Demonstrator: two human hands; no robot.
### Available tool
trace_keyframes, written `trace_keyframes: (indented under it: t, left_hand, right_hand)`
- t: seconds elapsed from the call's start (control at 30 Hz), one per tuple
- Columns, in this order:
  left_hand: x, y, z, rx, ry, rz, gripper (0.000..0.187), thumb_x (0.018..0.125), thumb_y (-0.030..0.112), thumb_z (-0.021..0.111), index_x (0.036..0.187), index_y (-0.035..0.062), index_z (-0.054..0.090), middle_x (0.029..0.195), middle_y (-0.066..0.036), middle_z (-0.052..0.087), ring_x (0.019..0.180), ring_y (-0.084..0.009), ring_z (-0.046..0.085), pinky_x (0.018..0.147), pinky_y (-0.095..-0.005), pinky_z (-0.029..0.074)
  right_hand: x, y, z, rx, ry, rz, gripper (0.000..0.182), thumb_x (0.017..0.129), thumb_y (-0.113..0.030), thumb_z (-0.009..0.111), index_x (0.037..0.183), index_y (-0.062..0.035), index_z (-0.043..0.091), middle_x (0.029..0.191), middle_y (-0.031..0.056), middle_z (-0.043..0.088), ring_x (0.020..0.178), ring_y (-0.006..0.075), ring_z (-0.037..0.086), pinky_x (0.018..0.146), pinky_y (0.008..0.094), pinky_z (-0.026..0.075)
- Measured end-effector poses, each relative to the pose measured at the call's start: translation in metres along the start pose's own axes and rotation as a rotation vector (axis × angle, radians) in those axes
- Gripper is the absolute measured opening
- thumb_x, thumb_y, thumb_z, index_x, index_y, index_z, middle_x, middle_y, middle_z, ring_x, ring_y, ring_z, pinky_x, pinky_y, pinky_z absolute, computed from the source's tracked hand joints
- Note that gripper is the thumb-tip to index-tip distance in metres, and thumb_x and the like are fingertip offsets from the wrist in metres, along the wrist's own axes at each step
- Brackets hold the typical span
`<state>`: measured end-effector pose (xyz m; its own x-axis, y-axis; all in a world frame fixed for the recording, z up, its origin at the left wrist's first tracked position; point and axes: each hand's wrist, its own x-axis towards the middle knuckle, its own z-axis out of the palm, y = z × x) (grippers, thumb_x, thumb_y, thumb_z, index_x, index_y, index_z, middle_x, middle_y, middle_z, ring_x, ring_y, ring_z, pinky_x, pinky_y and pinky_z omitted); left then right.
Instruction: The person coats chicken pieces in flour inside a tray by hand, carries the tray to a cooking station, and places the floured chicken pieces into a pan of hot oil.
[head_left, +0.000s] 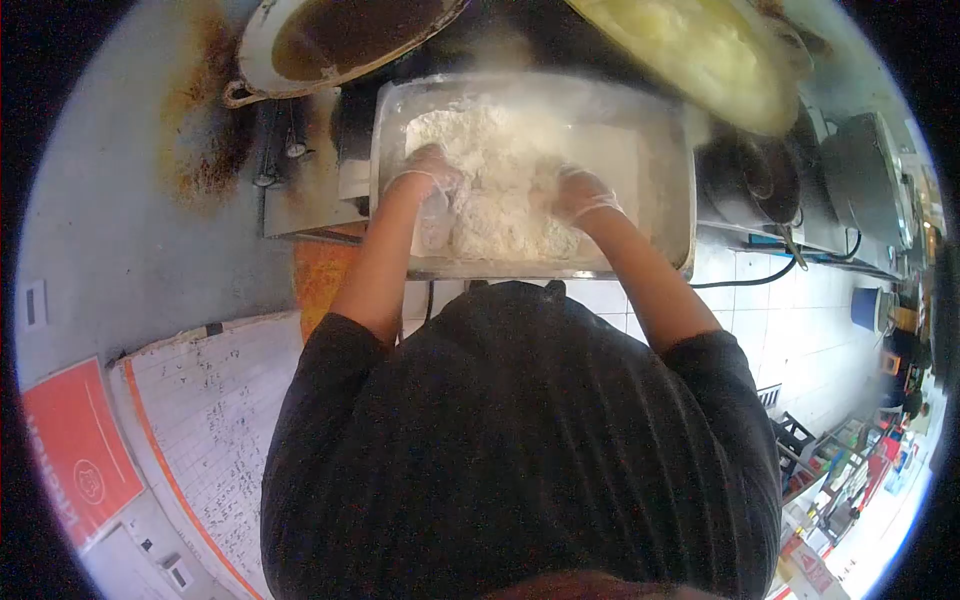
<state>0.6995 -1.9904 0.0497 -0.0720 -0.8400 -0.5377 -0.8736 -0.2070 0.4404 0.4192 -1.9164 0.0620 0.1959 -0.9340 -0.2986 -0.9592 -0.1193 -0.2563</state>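
Note:
A rectangular metal tray in front of me holds a heap of pale flour, lumpy in the middle and left, thinner at the right. Both hands wear clear plastic gloves. My left hand is down in the flour near the tray's left wall; its fingers are hidden by flour and the glove. Right of the middle, my right hand reaches into the same heap with its fingertips buried. Whether either hand grips anything inside the flour cannot be seen.
Behind the tray stand a wide pan of dark liquid at left and a large yellowish basin at right. A dark pot sits right of the tray. A black hose runs below it. Shelves with goods stand far right.

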Motion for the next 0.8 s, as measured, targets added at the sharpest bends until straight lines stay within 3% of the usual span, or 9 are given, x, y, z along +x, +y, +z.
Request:
trace_keyframes:
  t: [0.07,0.17,0.23,0.37,0.43,0.47,0.63,0.7,0.8]
  left_hand:
    - [0.013,-0.013,-0.002,0.122,-0.071,-0.040,0.062,0.063,0.031,0.083,0.111,-0.0029,0.064,0.102,-0.023,0.068,0.091,-0.0308,0.067,0.078,-0.0414,0.054]
    - [0.022,-0.035,-0.004,0.050,-0.078,0.405,0.043,0.068,0.025,0.080,0.099,-0.0012,0.067,0.091,-0.017,0.068,0.078,-0.0265,0.065,0.067,-0.0395,0.053]
    - [-0.015,-0.004,-0.025,-0.529,-0.010,0.048,0.034,0.071,0.022,0.080,0.090,-0.0012,0.065,0.081,-0.011,0.065,0.068,-0.0211,0.060,0.058,-0.0361,0.049]
    - [-0.010,0.005,-0.002,-0.103,0.158,0.414,0.036,0.069,0.023,0.082,0.086,-0.0018,0.062,0.078,-0.010,0.063,0.067,-0.0191,0.058,0.058,-0.0327,0.049]
    - [-0.023,0.036,0.003,-0.563,-0.023,0.277,0.040,0.068,0.024,0.084,0.087,-0.0037,0.062,0.080,-0.012,0.065,0.073,-0.0213,0.062,0.064,-0.0341,0.052]
    - [-0.013,0.037,0.017,-0.484,0.160,0.336,0.044,0.067,0.025,0.084,0.091,-0.0045,0.063,0.082,-0.013,0.067,0.079,-0.0242,0.064,0.070,-0.0351,0.053]
    - [-0.037,0.057,-0.001,-0.195,0.368,0.389,0.045,0.070,0.024,0.083,0.099,-0.0051,0.065,0.086,-0.011,0.069,0.079,-0.0206,0.064,0.070,-0.0343,0.053]
    - [-0.044,0.060,0.001,-0.770,0.011,0.457,0.037,0.070,0.018,0.082,0.095,-0.0028,0.065,0.084,-0.008,0.068,0.073,-0.0160,0.063,0.064,-0.0318,0.052]
    - [-0.045,0.073,0.013,-0.769,0.026,0.342,0.038,0.073,0.008,0.081,0.102,-0.0066,0.060,0.086,-0.010,0.067,0.073,-0.0161,0.064,0.062,-0.0298,0.052]
  right_hand:
    - [-0.004,-0.004,0.000,-0.051,-0.025,0.002,0.029,0.088,-0.024,0.056,0.101,-0.0009,0.068,0.106,0.0242,0.067,0.100,0.0358,0.066,0.085,0.0432,0.053]
    - [-0.016,-0.010,-0.022,-0.126,-0.108,0.065,0.024,0.089,-0.013,0.050,0.103,-0.0019,0.067,0.106,0.0233,0.067,0.102,0.0353,0.066,0.085,0.0446,0.053]
    - [-0.020,-0.003,-0.023,-0.043,0.007,0.106,0.023,0.089,-0.012,0.051,0.102,-0.0017,0.067,0.104,0.0233,0.067,0.099,0.0363,0.066,0.084,0.0451,0.054]
    - [-0.033,-0.035,-0.048,-0.050,0.084,0.106,0.022,0.088,-0.011,0.051,0.099,-0.0013,0.066,0.101,0.0243,0.067,0.095,0.0369,0.067,0.081,0.0456,0.055]
    - [-0.028,-0.054,-0.056,0.083,0.268,-0.070,0.021,0.088,-0.009,0.051,0.099,-0.0004,0.066,0.098,0.0252,0.067,0.092,0.0371,0.068,0.079,0.0444,0.055]
    - [-0.033,-0.064,-0.074,0.112,0.105,0.088,0.022,0.087,-0.008,0.050,0.098,0.0003,0.066,0.097,0.0256,0.067,0.091,0.0380,0.067,0.078,0.0433,0.055]
    - [-0.039,-0.045,-0.062,0.114,0.234,0.088,0.023,0.085,-0.009,0.051,0.101,0.0016,0.063,0.098,0.0265,0.066,0.092,0.0396,0.065,0.082,0.0445,0.053]
    - [-0.044,-0.045,-0.069,0.144,0.278,0.050,0.026,0.084,-0.011,0.052,0.104,0.0024,0.062,0.099,0.0269,0.065,0.093,0.0402,0.064,0.084,0.0462,0.051]
    - [-0.046,-0.043,-0.086,0.253,0.279,-0.008,0.024,0.086,-0.017,0.054,0.100,0.0009,0.063,0.099,0.0269,0.065,0.095,0.0402,0.064,0.085,0.0464,0.050]
